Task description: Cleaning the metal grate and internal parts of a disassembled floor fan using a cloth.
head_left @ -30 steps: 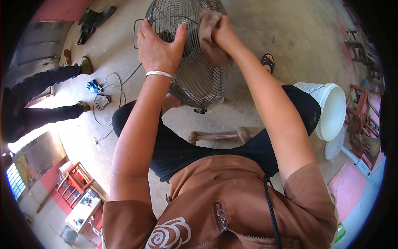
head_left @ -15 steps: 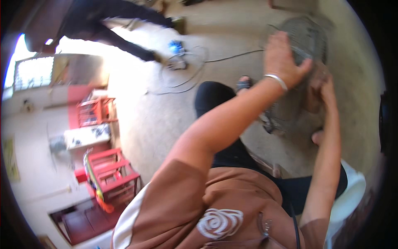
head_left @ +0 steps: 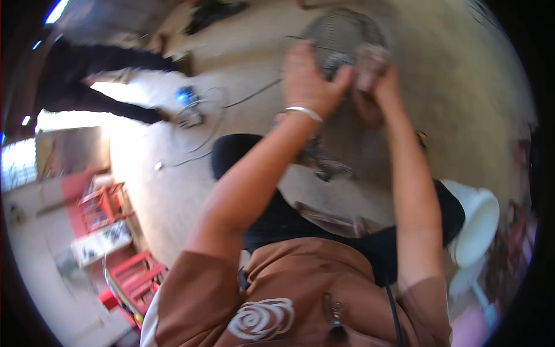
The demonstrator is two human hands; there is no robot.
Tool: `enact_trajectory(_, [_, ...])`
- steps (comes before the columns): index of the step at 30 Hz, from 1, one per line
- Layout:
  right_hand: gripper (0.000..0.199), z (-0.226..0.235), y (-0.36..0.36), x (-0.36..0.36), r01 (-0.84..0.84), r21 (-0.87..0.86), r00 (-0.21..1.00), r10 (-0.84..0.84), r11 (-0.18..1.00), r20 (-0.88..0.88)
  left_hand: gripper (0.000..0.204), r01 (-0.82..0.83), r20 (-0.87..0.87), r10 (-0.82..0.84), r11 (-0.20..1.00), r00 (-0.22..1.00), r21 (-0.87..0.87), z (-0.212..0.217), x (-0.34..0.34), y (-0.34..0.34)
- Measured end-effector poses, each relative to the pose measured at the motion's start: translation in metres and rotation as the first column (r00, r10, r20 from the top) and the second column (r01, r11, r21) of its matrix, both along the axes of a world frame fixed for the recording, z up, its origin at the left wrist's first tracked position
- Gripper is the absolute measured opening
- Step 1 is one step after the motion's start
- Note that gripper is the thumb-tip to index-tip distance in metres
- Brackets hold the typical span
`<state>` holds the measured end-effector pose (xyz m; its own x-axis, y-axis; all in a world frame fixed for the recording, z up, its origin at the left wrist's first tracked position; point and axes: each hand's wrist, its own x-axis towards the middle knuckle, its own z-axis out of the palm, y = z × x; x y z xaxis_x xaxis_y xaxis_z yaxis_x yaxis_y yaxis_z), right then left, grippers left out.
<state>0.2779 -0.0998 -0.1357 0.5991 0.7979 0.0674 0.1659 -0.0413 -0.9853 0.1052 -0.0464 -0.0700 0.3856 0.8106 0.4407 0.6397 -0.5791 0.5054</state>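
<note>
Round grey wire-mesh fan guard (head_left: 341, 34), standing upright on the pale concrete floor (head_left: 462, 98) just ahead of both hands, blurred by motion. White plastic bucket (head_left: 477, 222) well back and to the right of the right hand; tangle of grey cable with a blue plug block (head_left: 188, 98) well off to the left of the left hand, near another person's dark trouser legs (head_left: 104, 63). Left hand (head_left: 309, 78) laid flat with fingers spread against the mesh, a silver bangle (head_left: 303, 111) at the wrist. Right hand (head_left: 384, 87) closed on a crumpled brownish cloth (head_left: 370, 58), pressed to the guard. Wiping apparently under way, upper mesh reached, lower part not yet; how clean, impossible to tell. Open floor all round, room freest beyond and right of the hands.
</note>
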Motion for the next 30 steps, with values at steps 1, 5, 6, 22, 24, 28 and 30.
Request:
enact_trajectory(1, [0.026,-0.022,0.000,0.024,0.014,-0.157,0.987,0.011,0.987,0.158,0.085,0.032,0.011,-0.032,0.999,0.999,-0.021,0.002,0.011,-0.004])
enact_trajectory(5, [0.051,-0.009,-0.041,-0.030,0.220,-0.104,0.932,-0.178,0.970,0.316,0.085,0.020,-0.022,-0.021,0.999,1.000,-0.033,0.003,0.013,-0.002])
enact_trajectory(6, [0.060,-0.010,-0.054,-0.037,0.146,-0.185,0.958,-0.092,0.972,0.270,0.086,0.011,-0.046,-0.013,0.999,0.999,-0.040,0.003,0.013,-0.003])
enact_trajectory(22, [0.072,0.010,-0.042,-0.020,0.097,-0.324,0.994,-0.078,0.941,0.071,0.084,-0.004,-0.071,0.001,0.999,0.997,-0.035,0.002,0.011,0.000])
enact_trajectory(24, [0.074,0.008,-0.052,-0.031,0.072,-0.320,0.996,-0.053,0.945,0.069,0.085,-0.013,-0.081,0.011,1.000,0.997,-0.024,0.002,0.006,0.001])
enact_trajectory(28, [0.075,-0.001,-0.082,-0.047,0.005,-0.279,0.999,-0.014,0.960,-0.031,0.088,-0.009,-0.100,0.004,0.999,0.995,-0.051,0.006,0.006,-0.003])
enact_trajectory(30, [0.067,-0.001,-0.083,-0.048,0.046,-0.226,0.999,-0.051,0.973,-0.015,0.088,0.000,-0.108,-0.006,0.999,0.994,-0.052,0.006,0.008,-0.004])
